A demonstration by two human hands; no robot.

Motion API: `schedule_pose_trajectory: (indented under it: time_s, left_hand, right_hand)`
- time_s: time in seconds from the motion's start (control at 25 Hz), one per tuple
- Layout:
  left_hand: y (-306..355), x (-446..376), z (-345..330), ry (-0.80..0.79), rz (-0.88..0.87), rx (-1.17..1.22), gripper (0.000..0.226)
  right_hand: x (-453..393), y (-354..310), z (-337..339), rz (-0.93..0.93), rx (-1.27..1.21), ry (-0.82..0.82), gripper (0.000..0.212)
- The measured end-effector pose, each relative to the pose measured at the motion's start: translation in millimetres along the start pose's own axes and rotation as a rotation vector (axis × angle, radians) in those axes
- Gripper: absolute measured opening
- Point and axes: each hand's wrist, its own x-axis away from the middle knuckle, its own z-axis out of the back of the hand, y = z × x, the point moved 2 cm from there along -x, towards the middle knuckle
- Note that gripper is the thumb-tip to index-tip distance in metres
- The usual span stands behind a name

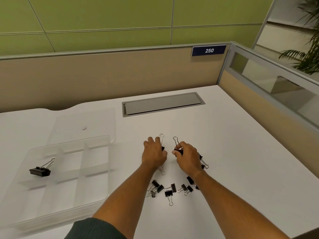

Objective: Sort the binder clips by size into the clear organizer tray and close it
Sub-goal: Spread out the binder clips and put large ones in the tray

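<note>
The clear organizer tray (96, 169) lies at the left of the white desk, its lid (96, 121) open flat behind it. One large black binder clip (40, 171) sits in the tray's leftmost compartment. My left hand (153, 154) grips a large binder clip (162, 138) whose wire handles stick out above and below the fingers. My right hand (187, 155) pinches another large binder clip (177, 144), handles pointing up. Several smaller black clips (170, 189) lie scattered on the desk between my forearms, and more clips (204, 165) show just right of my right hand.
A grey cable-access flap (162, 104) is set into the desk behind my hands. Beige partition walls (103, 75) bound the desk at the back and right, with a "250" sign (208, 50). A plant (307, 54) stands beyond the right partition.
</note>
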Motion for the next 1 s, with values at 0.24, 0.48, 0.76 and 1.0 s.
schedule_pose_trajectory:
  time_s: [0.24,0.48,0.76,1.0]
  left_hand:
    - [-31,21,32,0.112,0.011,0.089,0.039]
    - [-59,50,74,0.235,0.01,0.155,0.035]
    - [-106,81,120,0.333,0.061,0.148,0.041]
    - [-160,113,139,0.37,0.151,0.095,0.041]
  right_hand:
    - [7,-37,-10,0.023,-0.09,-0.037,0.014]
    - [21,-86,-27,0.073,-0.161,-0.019,0.008]
    - [36,-139,-51,0.17,-0.166,0.014,0.007]
    - [55,-180,-80,0.203,-0.214,-0.048,0.012]
